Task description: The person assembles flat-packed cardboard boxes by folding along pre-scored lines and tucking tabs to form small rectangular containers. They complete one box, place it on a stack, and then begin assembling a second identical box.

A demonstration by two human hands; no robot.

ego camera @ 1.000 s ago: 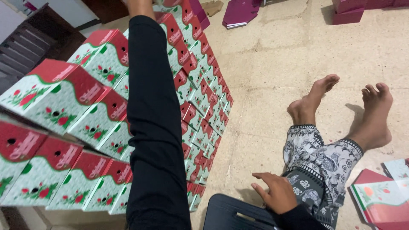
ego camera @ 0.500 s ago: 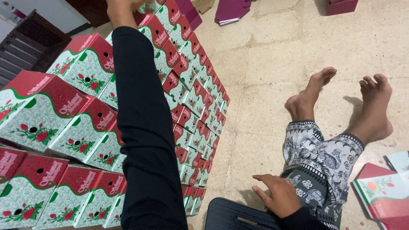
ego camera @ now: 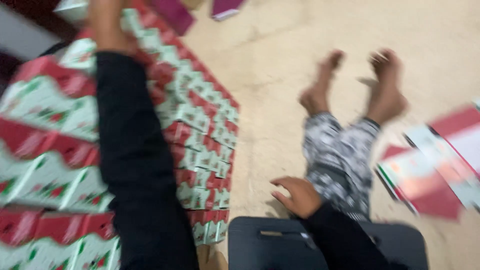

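1. Floor [ego camera: 300,75]: pale, bare surface, blurred by camera motion throughout.
2. Stacked cartons [ego camera: 200,125]: red, white and green boxes packed in close rows along the left side, running from the near edge to the far top; print illegible.
3. Left hand [ego camera: 107,25]: reached far forward on a black-sleeved arm, resting on top of the far cartons (too smeared to tell whether the fingers are clenched or released).
4. Flat carton blanks [ego camera: 440,165]: unfolded red and white sheets lying on the floor at the right, just beside the legs.
5. Dark case [ego camera: 260,245]: flat, near the bottom edge, between the cartons and the legs.
6. Patterned trouser legs [ego camera: 340,160]: stretched out on the floor, bare feet [ego camera: 350,82] pointing away.
7. Right hand [ego camera: 299,196]: pressed against the near thigh, fingers loosely curled, grasping nothing, just beyond the dark case.
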